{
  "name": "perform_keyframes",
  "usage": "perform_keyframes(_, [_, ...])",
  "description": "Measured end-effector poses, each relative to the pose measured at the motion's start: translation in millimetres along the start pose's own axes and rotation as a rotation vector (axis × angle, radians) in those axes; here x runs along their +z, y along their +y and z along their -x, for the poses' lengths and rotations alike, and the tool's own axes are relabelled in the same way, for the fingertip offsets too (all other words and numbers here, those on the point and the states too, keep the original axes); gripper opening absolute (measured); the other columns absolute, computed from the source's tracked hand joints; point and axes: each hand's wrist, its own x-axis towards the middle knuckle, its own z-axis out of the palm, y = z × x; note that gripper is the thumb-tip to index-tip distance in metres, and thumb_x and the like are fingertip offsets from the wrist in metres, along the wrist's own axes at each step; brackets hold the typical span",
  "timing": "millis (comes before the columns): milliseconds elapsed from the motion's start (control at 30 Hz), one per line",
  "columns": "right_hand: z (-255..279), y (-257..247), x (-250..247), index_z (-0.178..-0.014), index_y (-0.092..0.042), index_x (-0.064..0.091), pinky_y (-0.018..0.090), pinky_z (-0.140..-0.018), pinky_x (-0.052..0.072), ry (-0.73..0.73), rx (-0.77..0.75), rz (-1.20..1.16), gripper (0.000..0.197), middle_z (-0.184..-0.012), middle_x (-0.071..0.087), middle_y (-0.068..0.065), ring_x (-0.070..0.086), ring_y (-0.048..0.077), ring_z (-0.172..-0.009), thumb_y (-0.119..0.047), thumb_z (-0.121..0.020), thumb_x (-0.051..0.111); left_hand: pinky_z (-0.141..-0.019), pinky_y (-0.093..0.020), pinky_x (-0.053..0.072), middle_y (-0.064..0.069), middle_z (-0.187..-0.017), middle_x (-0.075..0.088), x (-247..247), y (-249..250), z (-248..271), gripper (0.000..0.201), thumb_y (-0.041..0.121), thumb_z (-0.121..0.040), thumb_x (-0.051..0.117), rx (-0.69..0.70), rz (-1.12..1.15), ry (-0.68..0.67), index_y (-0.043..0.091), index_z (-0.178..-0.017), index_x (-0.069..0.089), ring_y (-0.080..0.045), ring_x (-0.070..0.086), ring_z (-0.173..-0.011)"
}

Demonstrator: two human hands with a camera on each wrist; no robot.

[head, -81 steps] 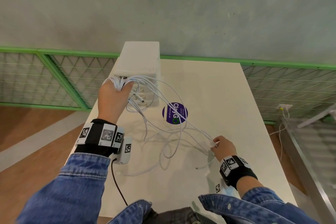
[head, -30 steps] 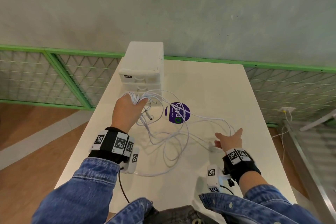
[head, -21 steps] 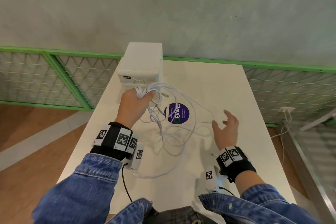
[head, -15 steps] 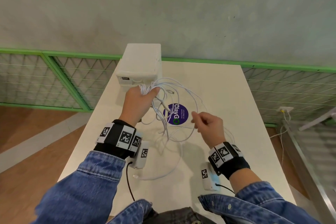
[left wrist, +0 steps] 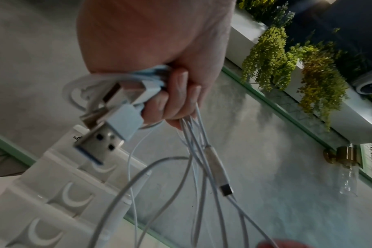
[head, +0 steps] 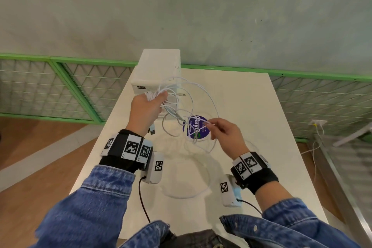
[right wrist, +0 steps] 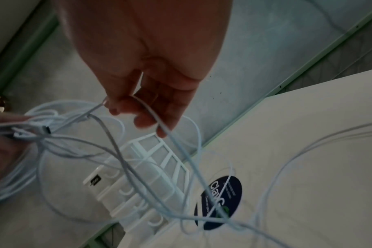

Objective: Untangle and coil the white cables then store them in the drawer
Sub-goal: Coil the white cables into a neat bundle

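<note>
My left hand (head: 148, 106) is raised in front of the white drawer unit (head: 157, 70) and grips a bunch of white cables (head: 182, 104). In the left wrist view its curled fingers (left wrist: 176, 102) clamp several strands and USB plugs (left wrist: 108, 132). Tangled loops hang from it down to the table. My right hand (head: 225, 133) is lifted over the purple sticker (head: 198, 127) and pinches one strand. In the right wrist view that white strand (right wrist: 159, 124) runs between thumb and fingers. One loop (head: 187, 191) lies flat on the table near me.
The white table (head: 261, 127) stands against a grey wall, with a green mesh fence (head: 60, 90) on both sides. The drawer unit's drawers (left wrist: 70, 199) look closed. A metal frame and a wall socket (head: 319, 123) are at the right.
My left hand has lifted the bunch higher, toward the drawer unit. My right hand let go at the table, rose open, moved left and now pinches a strand over the sticker.
</note>
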Motion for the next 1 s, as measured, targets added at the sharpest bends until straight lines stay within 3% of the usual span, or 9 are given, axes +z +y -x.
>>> perform_keyframes(67, [0,-9,-2,-0.094,-0.012,0.072,0.01,-0.062,0.045,0.02,-0.02,-0.088,0.012,-0.077,0.069,-0.004,0.058,-0.003,-0.063,-0.012,-0.089,0.061,-0.037,-0.014,0.029,0.011,-0.033,0.041,-1,0,1,0.029,0.03,-0.088,0.064,-0.021,0.009,-0.013,0.009,-0.068,0.061,-0.003,0.035,-0.029])
perform_keyframes(133, [1,-13,-2,-0.097,-0.008,0.073,0.006,-0.069,0.045,0.013,-0.035,-0.125,0.014,-0.089,0.072,-0.002,0.063,-0.005,-0.075,-0.01,-0.088,0.063,-0.038,-0.014,0.028,0.011,-0.033,0.042,1,3,4,0.028,0.032,-0.088,0.064,-0.028,0.016,-0.031,0.008,-0.073,0.064,-0.003,0.035,-0.029])
perform_keyframes(267, [3,-15,2,-0.094,-0.006,0.074,0.007,-0.068,0.044,0.006,-0.018,-0.134,0.012,-0.085,0.072,0.004,0.062,-0.004,-0.071,-0.011,-0.085,0.067,-0.036,-0.015,0.025,0.011,-0.035,0.037,6,8,9,0.03,0.031,-0.089,0.064,-0.049,0.037,-0.073,0.002,-0.085,0.067,-0.005,0.03,-0.03])
perform_keyframes(433, [3,-12,7,-0.087,-0.016,0.075,0.022,-0.08,0.052,-0.024,-0.048,-0.057,0.007,-0.086,0.074,0.002,0.068,0.011,-0.084,-0.016,-0.083,0.07,-0.039,-0.019,0.021,0.01,-0.037,0.035,10,13,16,0.03,0.032,-0.089,0.063,-0.057,0.027,-0.161,0.003,-0.084,0.068,-0.009,0.025,-0.034])
perform_keyframes(633, [4,-11,10,-0.083,-0.027,0.073,0.029,-0.081,0.052,-0.068,-0.072,0.047,0.01,-0.083,0.073,-0.003,0.067,0.013,-0.084,-0.02,-0.085,0.067,-0.044,-0.022,0.021,0.008,-0.043,0.032,11,15,22,0.03,0.033,-0.087,0.066,-0.06,0.0,-0.272,0.004,-0.087,0.067,-0.011,0.024,-0.04])
perform_keyframes(733, [4,-11,6,-0.083,-0.024,0.073,0.021,-0.075,0.051,-0.002,-0.05,-0.021,0.011,-0.084,0.073,0.001,0.065,0.011,-0.08,-0.017,-0.087,0.065,-0.043,-0.02,0.023,0.007,-0.043,0.032,6,16,22,0.027,0.031,-0.083,0.071,-0.039,-0.05,-0.334,0.008,-0.084,0.058,-0.011,0.025,-0.038])
perform_keyframes(800, [3,-14,1,-0.089,-0.013,0.073,0.012,-0.07,0.047,0.07,-0.033,-0.123,0.01,-0.084,0.072,0.002,0.062,0.003,-0.074,-0.014,-0.088,0.063,-0.042,-0.019,0.025,0.003,-0.046,0.033,3,16,23,0.026,0.026,-0.084,0.071,-0.03,-0.096,-0.357,0.009,-0.077,0.053,-0.011,0.027,-0.038])
perform_keyframes(867, [3,-17,-1,-0.094,-0.006,0.072,0.007,-0.059,0.043,0.116,-0.006,-0.192,0.013,-0.072,0.069,-0.008,0.057,-0.005,-0.061,-0.012,-0.089,0.061,-0.041,-0.019,0.024,0.001,-0.049,0.032,1,17,25,0.026,0.017,-0.088,0.066,-0.033,-0.097,-0.373,0.01,-0.07,0.047,-0.012,0.026,-0.039])
perform_keyframes(1000, [6,-19,-2,-0.095,-0.008,0.07,0.011,-0.046,0.033,0.148,0.04,-0.336,0.014,-0.047,0.054,-0.016,0.044,0.0,-0.045,-0.011,-0.092,0.056,-0.044,-0.022,0.02,0.002,-0.047,0.027,1,14,28,0.035,0.001,-0.088,0.055,-0.008,-0.058,-0.381,0.014,-0.062,0.036,-0.012,0.023,-0.041])
